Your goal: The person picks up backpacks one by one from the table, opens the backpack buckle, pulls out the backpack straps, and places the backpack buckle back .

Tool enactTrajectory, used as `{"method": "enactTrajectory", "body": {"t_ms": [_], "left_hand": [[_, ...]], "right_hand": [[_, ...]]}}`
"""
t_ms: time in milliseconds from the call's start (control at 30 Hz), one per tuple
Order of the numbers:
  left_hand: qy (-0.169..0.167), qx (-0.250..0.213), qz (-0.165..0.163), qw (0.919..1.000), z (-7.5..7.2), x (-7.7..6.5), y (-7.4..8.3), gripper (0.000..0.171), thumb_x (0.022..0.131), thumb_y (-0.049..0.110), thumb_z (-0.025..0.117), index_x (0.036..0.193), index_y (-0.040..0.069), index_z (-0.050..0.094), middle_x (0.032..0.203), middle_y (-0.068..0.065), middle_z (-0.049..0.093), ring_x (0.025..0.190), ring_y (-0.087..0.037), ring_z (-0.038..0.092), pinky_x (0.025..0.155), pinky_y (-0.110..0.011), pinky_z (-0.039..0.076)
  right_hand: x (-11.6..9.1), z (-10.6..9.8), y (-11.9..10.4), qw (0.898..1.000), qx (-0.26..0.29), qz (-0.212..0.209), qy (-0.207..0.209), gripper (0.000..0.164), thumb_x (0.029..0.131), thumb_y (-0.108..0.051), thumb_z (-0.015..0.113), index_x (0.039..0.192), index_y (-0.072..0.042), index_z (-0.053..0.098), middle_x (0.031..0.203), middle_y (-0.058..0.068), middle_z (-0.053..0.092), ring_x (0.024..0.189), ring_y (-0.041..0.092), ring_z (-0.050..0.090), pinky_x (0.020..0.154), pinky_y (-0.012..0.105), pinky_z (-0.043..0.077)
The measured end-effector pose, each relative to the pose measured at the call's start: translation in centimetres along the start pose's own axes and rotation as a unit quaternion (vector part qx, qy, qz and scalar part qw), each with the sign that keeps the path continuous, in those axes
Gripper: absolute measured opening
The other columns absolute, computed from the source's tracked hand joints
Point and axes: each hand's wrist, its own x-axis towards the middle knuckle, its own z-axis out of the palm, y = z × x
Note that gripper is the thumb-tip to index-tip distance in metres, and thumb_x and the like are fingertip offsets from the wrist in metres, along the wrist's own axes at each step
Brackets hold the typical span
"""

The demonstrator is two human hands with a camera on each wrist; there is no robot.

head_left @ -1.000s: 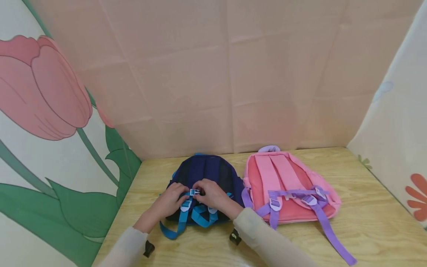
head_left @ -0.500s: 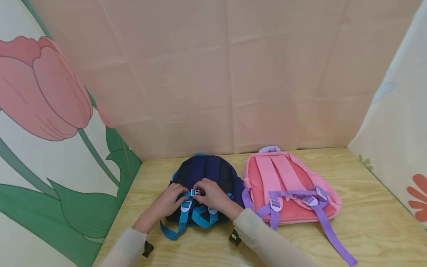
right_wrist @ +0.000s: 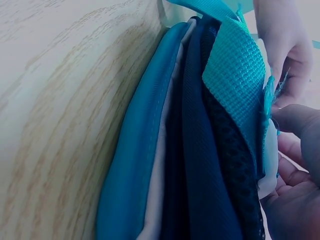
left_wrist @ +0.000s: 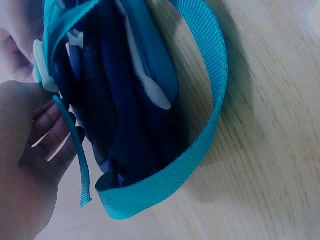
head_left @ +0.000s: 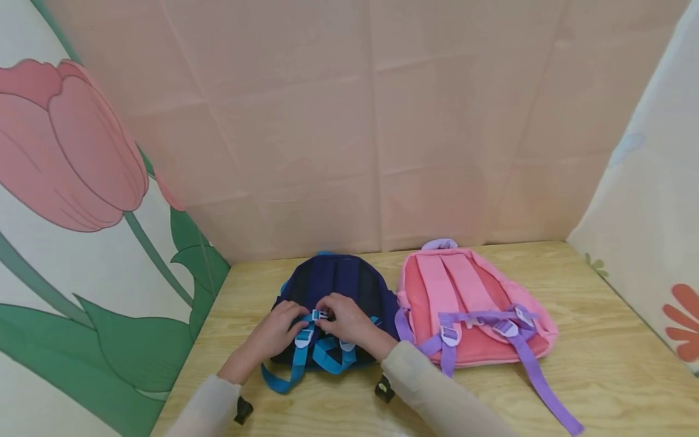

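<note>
**White buckle (head_left: 318, 315) caught between two pinches!**

There it sits, right between the fingertips, over the navy backpack (head_left: 335, 276) lying on the table (head_left: 306, 413). Left hand (head_left: 281, 326): thumb and fingers drawn tight on the blue strap (head_left: 308, 317) at the buckle's left end. Right hand (head_left: 347, 317): barely any gap, pinching the buckle's right end!

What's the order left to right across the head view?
Pink tulip print → left hand → white buckle → right hand → pink backpack → orange-red flower print. Left out: navy backpack, since both hands overlap it.
</note>
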Motion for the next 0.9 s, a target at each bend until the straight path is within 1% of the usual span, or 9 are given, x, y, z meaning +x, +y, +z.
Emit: {"method": "enactTrajectory", "body": {"t_ms": [167,367,633,900], "left_hand": [[0.007,-0.001,0.005,1.0,0.12,0.01,0.13,0.017,0.098,0.019,0.068,0.113,0.011,0.07,0.108,0.002,0.067,0.103,-0.015,0.058,0.09,-0.037,0.053],[0.01,-0.014,0.008,0.9998,0.26,0.05,0.31,0.017,0.098,0.016,0.068,0.113,0.009,0.069,0.108,0.0,0.067,0.105,-0.016,0.059,0.091,-0.038,0.053],[0.02,-0.017,0.028,0.9993,0.67,0.1,0.33,0.018,0.096,0.011,0.07,0.113,0.007,0.068,0.108,-0.002,0.067,0.104,-0.018,0.06,0.091,-0.04,0.053],[0.018,-0.04,0.017,0.9989,0.73,0.07,0.5,0.017,0.098,0.01,0.067,0.115,0.008,0.067,0.111,-0.003,0.067,0.107,-0.019,0.059,0.093,-0.041,0.052]], "right_hand": [[0.04,-0.13,-0.06,1.0,0.005,0.002,-0.005,0.021,0.092,-0.023,0.076,0.11,-0.013,0.071,0.096,0.0,0.062,0.082,0.011,0.057,0.071,0.021,0.05],[-0.01,-0.13,-0.1,1.0,0.006,-0.004,-0.002,0.02,0.092,-0.022,0.076,0.11,-0.012,0.07,0.096,0.001,0.062,0.083,0.011,0.058,0.073,0.022,0.051],[-0.06,0.0,0.07,1.0,0.007,-0.01,0.001,0.019,0.092,-0.019,0.076,0.108,-0.012,0.069,0.095,0.0,0.061,0.082,0.011,0.056,0.073,0.023,0.05],[-0.1,-0.07,0.17,1.0,0.011,-0.009,-0.003,0.019,0.092,-0.019,0.075,0.108,-0.012,0.069,0.095,0.0,0.06,0.083,0.011,0.056,0.073,0.023,0.05]]}}
